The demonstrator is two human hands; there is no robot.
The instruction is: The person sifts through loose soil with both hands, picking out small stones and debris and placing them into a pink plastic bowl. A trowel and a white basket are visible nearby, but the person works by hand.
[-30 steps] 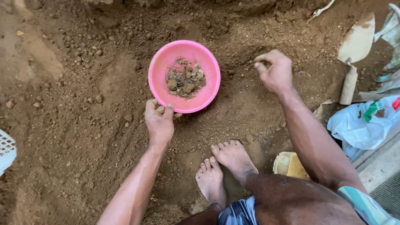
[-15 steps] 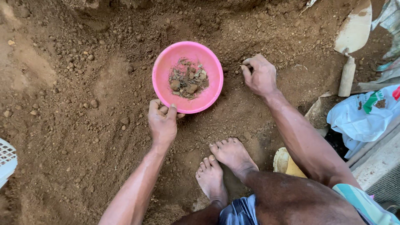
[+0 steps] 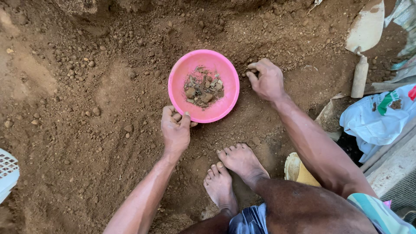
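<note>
Left hand (image 3: 175,130): seen at the bowl's 7 o'clock edge, fingers curled and thumb laid over the rim, so that the pink plastic bowl (image 3: 203,85) is gripped at its near lip.
Right hand (image 3: 268,80): set on the soil just beside the bowl's 3 o'clock side, fingers (image 3: 253,74) bent into a loose claw with the tips pressed to the dirt; whether anything is pinched inside cannot be told.
Bowl: a round pink bowl, rested on the ground at frame centre, with a small heap of stones and debris (image 3: 203,89) gathered in its bottom.
Surface: loose brown soil (image 3: 86,108), strewn with small clods and pebbles, a dug hollow shown toward 12 o'clock.
Bare feet (image 3: 232,173): planted on the soil at 6 o'clock from the bowl, toes pointed toward it.
Trowel (image 3: 363,43): laid at 2 o'clock, pale blade caked with earth, light handle pointed down.
Plastic bag (image 3: 377,117): white, crumpled, with green and red print, lying at 3 o'clock by the frame's right edge, well apart from the bowl.
Yellow object (image 3: 299,171): partly hidden behind the right forearm at 5 o'clock; its kind cannot be told.
White latticed plastic item (image 3: 8,173): cut off by the frame edge at 8 o'clock.
Concrete edge (image 3: 392,167): a pale slab seen at lower right.
</note>
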